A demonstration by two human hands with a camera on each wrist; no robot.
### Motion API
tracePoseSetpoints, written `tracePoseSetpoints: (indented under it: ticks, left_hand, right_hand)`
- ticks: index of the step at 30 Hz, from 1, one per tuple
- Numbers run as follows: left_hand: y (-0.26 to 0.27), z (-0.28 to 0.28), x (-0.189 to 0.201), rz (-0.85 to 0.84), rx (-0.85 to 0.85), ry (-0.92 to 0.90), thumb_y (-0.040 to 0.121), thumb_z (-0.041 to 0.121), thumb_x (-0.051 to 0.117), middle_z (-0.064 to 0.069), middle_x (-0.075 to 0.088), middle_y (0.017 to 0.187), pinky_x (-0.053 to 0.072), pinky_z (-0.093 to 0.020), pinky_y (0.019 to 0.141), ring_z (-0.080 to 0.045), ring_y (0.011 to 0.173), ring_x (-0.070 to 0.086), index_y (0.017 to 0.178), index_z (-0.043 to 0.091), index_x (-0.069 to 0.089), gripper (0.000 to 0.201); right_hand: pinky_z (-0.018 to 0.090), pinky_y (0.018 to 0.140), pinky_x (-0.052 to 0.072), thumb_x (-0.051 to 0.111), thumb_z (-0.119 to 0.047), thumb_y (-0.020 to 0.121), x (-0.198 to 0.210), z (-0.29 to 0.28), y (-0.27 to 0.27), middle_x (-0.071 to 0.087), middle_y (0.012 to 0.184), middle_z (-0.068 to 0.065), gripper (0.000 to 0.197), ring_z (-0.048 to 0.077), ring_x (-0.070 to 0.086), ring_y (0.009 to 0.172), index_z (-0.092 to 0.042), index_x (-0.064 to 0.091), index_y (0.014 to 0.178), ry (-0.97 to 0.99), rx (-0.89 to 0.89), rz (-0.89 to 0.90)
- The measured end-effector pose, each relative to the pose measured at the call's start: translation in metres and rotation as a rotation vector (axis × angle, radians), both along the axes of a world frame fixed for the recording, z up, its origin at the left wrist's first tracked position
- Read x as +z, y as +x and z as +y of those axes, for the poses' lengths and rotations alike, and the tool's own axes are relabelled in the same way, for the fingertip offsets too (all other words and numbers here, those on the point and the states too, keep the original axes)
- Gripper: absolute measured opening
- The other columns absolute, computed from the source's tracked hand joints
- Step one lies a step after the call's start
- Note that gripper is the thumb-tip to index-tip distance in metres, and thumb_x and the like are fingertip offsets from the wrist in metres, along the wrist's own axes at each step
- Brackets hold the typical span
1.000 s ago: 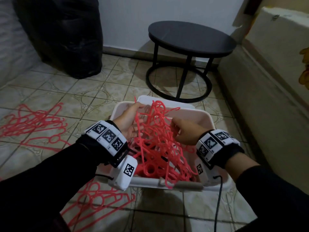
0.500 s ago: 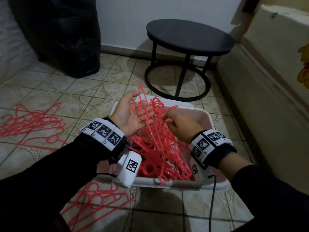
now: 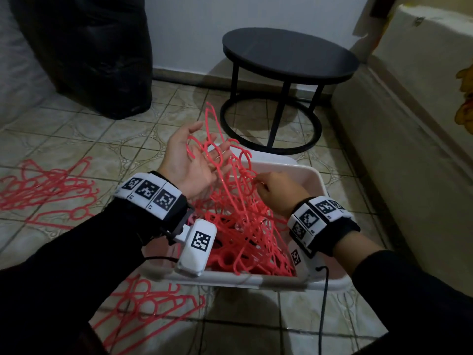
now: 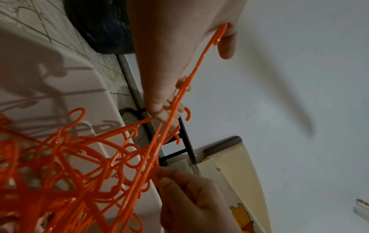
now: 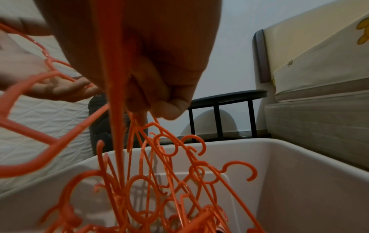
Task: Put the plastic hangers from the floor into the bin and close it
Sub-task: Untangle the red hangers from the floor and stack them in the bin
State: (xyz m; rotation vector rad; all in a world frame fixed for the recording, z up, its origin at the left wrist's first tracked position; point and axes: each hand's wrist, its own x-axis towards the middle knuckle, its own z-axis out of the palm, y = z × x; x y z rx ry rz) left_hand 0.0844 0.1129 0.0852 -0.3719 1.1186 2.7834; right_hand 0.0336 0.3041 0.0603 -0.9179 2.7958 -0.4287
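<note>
A tangle of red plastic hangers (image 3: 245, 226) fills the white bin (image 3: 317, 180) on the tiled floor. My left hand (image 3: 194, 160) is raised over the bin's far left corner, palm up and fingers spread, with hanger hooks draped across its fingers (image 4: 163, 110). My right hand (image 3: 276, 193) is over the bin's middle and pinches several hanger bars (image 5: 159, 181) hanging from its curled fingers (image 5: 169, 102). More hangers (image 3: 48, 185) lie on the floor to the left. Another pile of hangers (image 3: 148, 303) lies in front of the bin.
A round black side table (image 3: 289, 55) stands just beyond the bin. A black bag (image 3: 89, 52) sits at the back left, and a mattress edge (image 3: 409, 149) runs along the right. A flat white piece (image 3: 268, 160) shows behind the bin's far rim.
Both hands have lifted the tangled hangers higher out of the bin. The left hand rose furthest and turned palm up with fingers spread; the right hand kept its pinch.
</note>
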Motion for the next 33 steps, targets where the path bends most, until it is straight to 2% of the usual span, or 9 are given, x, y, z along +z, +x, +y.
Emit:
tracePoseSetpoints:
  ticks: [3,6,13,16,19,26,28,30,33]
  left_hand:
    - [0.001,-0.001,-0.002,0.028,0.010,-0.009,0.065,0.047,0.061,-0.011,0.058,0.132,0.039,-0.040,0.102,-0.024,0.121,0.051,0.096,0.019,0.054,0.043]
    - [0.001,0.003,-0.001,0.044,-0.014,-0.074,0.065,0.047,0.061,-0.011,0.053,0.137,0.040,-0.041,0.101,-0.023,0.117,0.052,0.094,0.020,0.057,0.040]
    - [-0.006,0.009,-0.003,-0.090,0.036,-0.418,0.065,0.049,0.062,0.003,0.059,0.098,0.047,-0.041,0.092,-0.017,0.094,0.061,0.093,0.025,0.062,0.036]
    - [-0.005,0.014,-0.006,-0.103,0.047,-0.376,0.079,0.044,0.060,0.001,0.058,0.092,0.048,-0.039,0.093,-0.019,0.092,0.061,0.096,0.021,0.061,0.029]
    - [-0.004,0.021,-0.003,-0.097,0.071,-0.345,0.089,0.036,0.053,-0.006,0.065,0.104,0.048,-0.037,0.092,-0.024,0.100,0.063,0.100,0.016,0.058,0.023]
    - [-0.002,0.028,-0.004,-0.013,0.117,-0.415,0.088,0.032,0.052,-0.013,0.066,0.099,0.045,-0.033,0.085,-0.027,0.097,0.058,0.098,0.008,0.057,0.026]
    - [-0.004,0.026,-0.002,0.021,0.147,-0.392,0.090,0.028,0.049,-0.011,0.067,0.089,0.047,-0.036,0.091,-0.026,0.092,0.060,0.094,0.006,0.059,0.025]
    - [-0.006,0.021,0.001,0.042,0.213,-0.332,0.089,0.027,0.052,-0.008,0.066,0.078,0.052,-0.032,0.085,-0.021,0.081,0.060,0.088,0.005,0.059,0.023]
    - [-0.011,0.010,0.003,0.056,0.301,-0.250,0.088,0.027,0.054,-0.016,0.060,0.092,0.050,-0.035,0.090,-0.026,0.089,0.061,0.091,0.004,0.056,0.023]
  right_hand:
    - [0.030,0.085,0.043,0.042,-0.015,0.096,0.002,0.003,0.000,0.068,0.111,0.011,0.030,0.027,0.061,0.102,-0.012,0.065,0.116,0.003,0.011,-0.008]
    - [0.033,0.085,0.044,0.041,-0.017,0.097,0.003,0.006,-0.001,0.068,0.108,0.012,0.030,0.028,0.061,0.101,-0.011,0.065,0.114,0.025,0.039,0.030]
    - [0.032,0.088,0.042,0.041,-0.022,0.099,0.007,0.007,-0.004,0.068,0.113,0.011,0.031,0.029,0.060,0.106,-0.014,0.065,0.117,0.060,0.094,0.040]
    - [0.031,0.089,0.040,0.042,-0.022,0.099,0.005,0.001,-0.008,0.068,0.114,0.009,0.031,0.028,0.060,0.107,-0.012,0.066,0.115,0.081,0.124,0.029]
    - [0.031,0.089,0.042,0.042,-0.020,0.099,0.007,-0.003,-0.012,0.068,0.113,0.008,0.030,0.026,0.061,0.106,-0.011,0.067,0.113,0.080,0.127,-0.004]
    - [0.032,0.094,0.042,0.043,-0.023,0.099,0.019,-0.006,-0.024,0.065,0.121,0.002,0.030,0.024,0.058,0.111,-0.022,0.065,0.118,0.201,0.127,-0.004]
    - [0.032,0.091,0.042,0.042,-0.023,0.099,0.021,-0.007,-0.022,0.064,0.121,0.003,0.030,0.024,0.058,0.110,-0.023,0.065,0.119,0.243,0.124,0.006]
    - [0.030,0.091,0.041,0.042,-0.023,0.099,0.022,-0.007,-0.018,0.063,0.123,0.002,0.030,0.023,0.057,0.112,-0.023,0.063,0.121,0.258,0.143,0.040]
    - [0.027,0.092,0.039,0.045,-0.023,0.098,0.017,-0.008,-0.016,0.063,0.123,0.000,0.030,0.020,0.057,0.112,-0.023,0.063,0.121,0.246,0.196,0.056]
